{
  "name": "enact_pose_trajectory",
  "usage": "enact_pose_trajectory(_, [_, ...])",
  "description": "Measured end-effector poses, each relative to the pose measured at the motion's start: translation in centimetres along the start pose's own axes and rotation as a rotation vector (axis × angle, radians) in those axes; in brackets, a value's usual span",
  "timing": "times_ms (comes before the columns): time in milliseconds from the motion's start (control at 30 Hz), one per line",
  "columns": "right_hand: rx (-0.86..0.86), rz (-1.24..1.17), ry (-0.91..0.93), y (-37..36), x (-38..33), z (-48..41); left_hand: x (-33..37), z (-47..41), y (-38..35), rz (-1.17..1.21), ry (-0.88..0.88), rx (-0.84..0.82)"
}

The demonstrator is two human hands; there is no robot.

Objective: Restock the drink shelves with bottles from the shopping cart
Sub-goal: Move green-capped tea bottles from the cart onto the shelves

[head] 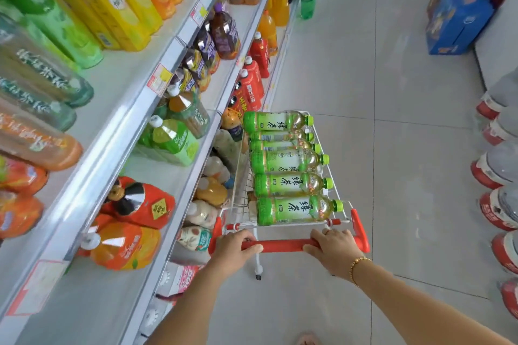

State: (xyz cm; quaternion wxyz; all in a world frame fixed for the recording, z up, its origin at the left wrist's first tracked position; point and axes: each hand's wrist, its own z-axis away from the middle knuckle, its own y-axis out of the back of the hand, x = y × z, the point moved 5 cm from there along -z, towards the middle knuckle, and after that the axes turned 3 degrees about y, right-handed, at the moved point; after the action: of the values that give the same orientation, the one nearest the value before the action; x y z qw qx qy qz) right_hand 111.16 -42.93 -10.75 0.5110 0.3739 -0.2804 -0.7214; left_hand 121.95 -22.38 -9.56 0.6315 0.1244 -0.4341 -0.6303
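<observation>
The left hand point(235, 246) and the right hand point(335, 248) both grasp the red handle point(283, 245) of the shopping cart point(240, 176), fingers curled over the bar. The left hand is near the bar's left end and the right hand near its right end. A gold bracelet point(357, 266) sits on the right wrist.

Six green tea bottles lie on their sides in the cart, side by side in a row from the handle edge to the far edge. Their green caps all point to the cart's right edge. The nearest bottle point(294, 211) lies just behind the handle, and the farthest bottle point(276, 120) lies at the cart's far edge.

The cart stands on the grey tiled floor point(392, 92), just beside the drink shelves point(126, 87) on the left. On the upper shelf, yellow bottles point(123, 3) stand towards the back, with a price tag point(159, 78) on the front edge. The shelf below it holds a large green bottle point(173, 140), purple-labelled bottles point(224, 33) further along, and an orange bottle point(126, 246) near its front edge. Red bottles point(253, 87) stand on a lower shelf, close to the cart's far left corner.

Across the aisle on the right, packs of water with red labels point(496, 165) sit in a row on the floor, and a blue box point(457, 19) stands further away.
</observation>
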Motion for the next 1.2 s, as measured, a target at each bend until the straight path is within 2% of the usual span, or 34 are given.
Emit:
enact_pose_trajectory(167, [-0.056, -0.018, -0.006, 5.7, 4.4, -6.4, 4.2, -7.5, 3.7, -0.012, -0.027, 0.079])
enact_pose_trajectory(433, [0.007, -0.024, -0.003, 15.7, 11.8, -15.8, 11.4, -19.9, 9.3, 0.033, 0.009, 0.114])
enact_pose_trajectory(567, [0.066, -0.065, 0.009, 20.7, 16.1, -20.7, 15.7, -26.0, 12.5, 0.125, 0.059, 0.077])
enact_pose_trajectory(800, [0.076, -0.055, 0.027, 27.8, 23.0, -29.6, 22.0, -35.6, 17.6, 0.132, 0.091, 0.064])
enact_pose_trajectory(1200, [0.085, -0.102, 0.032, 38.1, 29.3, -41.1, 29.2, -48.4, 26.0, 0.147, 0.075, 0.122])
